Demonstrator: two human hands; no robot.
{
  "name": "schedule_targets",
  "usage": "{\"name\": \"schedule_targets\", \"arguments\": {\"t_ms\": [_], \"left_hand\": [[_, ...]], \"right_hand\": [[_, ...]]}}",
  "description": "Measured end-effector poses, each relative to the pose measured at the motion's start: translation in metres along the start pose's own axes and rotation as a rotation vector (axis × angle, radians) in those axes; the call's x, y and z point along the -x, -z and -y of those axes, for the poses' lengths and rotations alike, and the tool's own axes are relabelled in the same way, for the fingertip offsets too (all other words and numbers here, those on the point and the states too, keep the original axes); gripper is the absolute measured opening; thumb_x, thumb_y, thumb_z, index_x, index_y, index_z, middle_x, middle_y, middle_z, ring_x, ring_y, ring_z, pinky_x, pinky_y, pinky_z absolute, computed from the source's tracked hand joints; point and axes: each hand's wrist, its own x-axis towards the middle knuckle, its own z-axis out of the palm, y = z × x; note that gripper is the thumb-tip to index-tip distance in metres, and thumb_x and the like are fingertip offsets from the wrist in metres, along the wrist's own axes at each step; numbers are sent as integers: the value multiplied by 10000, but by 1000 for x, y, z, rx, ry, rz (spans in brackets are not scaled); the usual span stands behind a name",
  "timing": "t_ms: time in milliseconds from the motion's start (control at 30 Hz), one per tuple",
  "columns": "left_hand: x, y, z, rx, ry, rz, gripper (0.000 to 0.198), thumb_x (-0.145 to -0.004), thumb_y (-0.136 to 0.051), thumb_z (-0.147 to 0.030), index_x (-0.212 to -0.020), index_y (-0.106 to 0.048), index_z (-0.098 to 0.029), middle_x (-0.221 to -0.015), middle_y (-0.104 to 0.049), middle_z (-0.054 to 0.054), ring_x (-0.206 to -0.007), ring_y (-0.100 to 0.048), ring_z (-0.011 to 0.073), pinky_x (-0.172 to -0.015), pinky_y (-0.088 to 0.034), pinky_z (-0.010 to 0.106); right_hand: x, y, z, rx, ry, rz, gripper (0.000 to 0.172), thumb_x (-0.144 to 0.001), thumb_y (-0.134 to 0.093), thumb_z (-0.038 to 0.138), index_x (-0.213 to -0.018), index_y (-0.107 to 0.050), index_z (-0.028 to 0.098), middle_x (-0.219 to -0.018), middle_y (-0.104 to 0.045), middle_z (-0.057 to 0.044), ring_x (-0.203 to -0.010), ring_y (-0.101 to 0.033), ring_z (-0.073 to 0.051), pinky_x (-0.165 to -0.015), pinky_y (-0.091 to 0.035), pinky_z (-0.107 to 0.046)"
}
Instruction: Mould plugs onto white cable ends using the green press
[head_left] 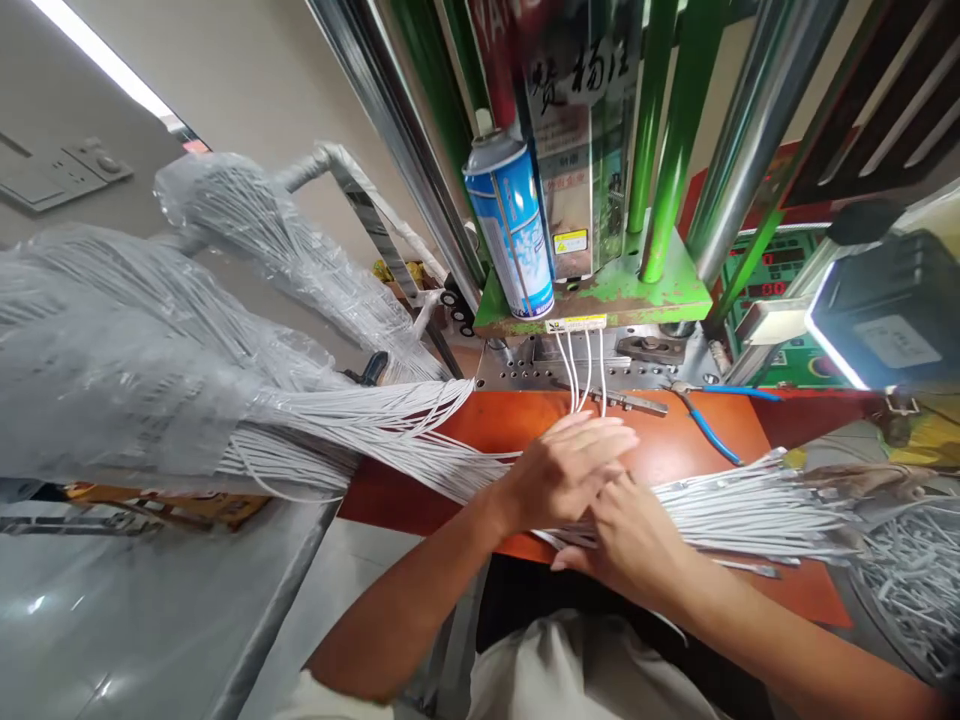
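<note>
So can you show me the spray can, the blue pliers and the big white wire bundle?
Spray can [510, 225]: head view, on its blue side.
Blue-handled pliers [709, 430]: head view, on one handle.
White wire bundle [390, 430]: head view, on loose strands.

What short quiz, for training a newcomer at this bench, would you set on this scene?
1. True or false: the blue and white spray can stands on the green plate.
2. Which tool lies on the orange bench top? A) pliers with blue handles B) a hammer C) a tape measure
3. Which is nearer the green plate: the left hand or the right hand?

Key: 1 true; 2 A; 3 the left hand.
</note>
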Motion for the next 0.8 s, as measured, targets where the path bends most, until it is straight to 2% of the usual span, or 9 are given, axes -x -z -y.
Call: {"name": "schedule_targets", "arguments": {"t_ms": [100, 200, 300, 400, 500, 567, 633, 700, 800], "left_hand": [[-62, -21, 25, -81, -144, 165, 268, -1050, -476, -233, -1198, -694, -185, -1175, -758, 82, -1163, -679, 178, -1058, -486, 344], [-74, -34, 50, -266, -223, 329, 206, -1016, -561, -253, -909, -709, -158, -877, -750, 72, -890, -706, 204, -880, -524, 363], [-31, -15, 81, -405, -224, 389, 252, -1019, -564, -282, -824, -673, -164, -767, -695, 49, -777, -670, 199, -935, -508, 420], [34, 29, 124, -540, -33, 405, 314, -1054, -463, -229, -816, -661, -179, -750, -674, 28, -780, -664, 186, -1121, -413, 503], [83, 64, 151, -596, 136, 368, 326, -1053, -379, -144, -989, -697, -180, -974, -747, 71, -1109, -684, 237, -1191, -325, 573], [95, 67, 152, -569, 231, 310, 304, -1048, -394, -145, -1077, -695, -178, -1094, -754, 87, -1265, -629, 261, -1211, -290, 595], [89, 59, 141, -497, 293, 234, 254, -1041, -446, -174, -1102, -692, -182, -1148, -750, 88, -1300, -608, 265, -1228, -269, 590], [69, 45, 120, -391, 297, 144, 228, -1036, -478, -193, -1124, -688, -185, -1193, -739, 91, -1310, -597, 259, -1235, -281, 563], [33, 27, 77, -171, 197, 40, 250, -1039, -468, -204, -1195, -661, -172, -1239, -717, 112, -1284, -606, 249, -1172, -403, 488]], "right_hand": [[-26, 4, 21, -10, -11, 170, 693, -788, -826, 485, -1308, -659, 59, -1258, -674, -262, -1174, -621, -398, -997, -486, -485], [-40, 9, 22, -91, -28, 254, 622, -726, -868, 328, -1255, -684, 58, -1095, -729, -240, -999, -692, -362, -847, -529, -418], [-49, 21, 0, -305, -9, 318, 291, -808, -774, 369, -997, -754, 149, -826, -736, -109, -751, -678, -238, -687, -484, -311], [-56, 29, -26, -571, 11, 318, 176, -898, -639, 348, -844, -720, 200, -721, -672, -7, -638, -564, -125, -602, -398, -231], [-63, 24, -43, -762, -6, 304, 185, -920, -555, 277, -799, -660, 184, -672, -585, 33, -597, -462, -87, -558, -349, -208], [-65, 14, -48, -829, -25, 298, 227, -935, -510, 273, -751, -600, 176, -640, -514, 44, -588, -409, -86, -542, -329, -214], [-65, 4, -51, -854, -40, 277, 274, -958, -476, 306, -724, -541, 179, -636, -453, 50, -598, -354, -91, -545, -318, -227], [-64, -2, -51, -853, -47, 253, 303, -973, -460, 342, -716, -502, 186, -650, -424, 51, -618, -318, -98, -560, -315, -240], [-60, 5, -44, -808, -58, 199, 304, -985, -459, 363, -740, -512, 191, -685, -497, 32, -642, -349, -114, -606, -334, -264]]}}
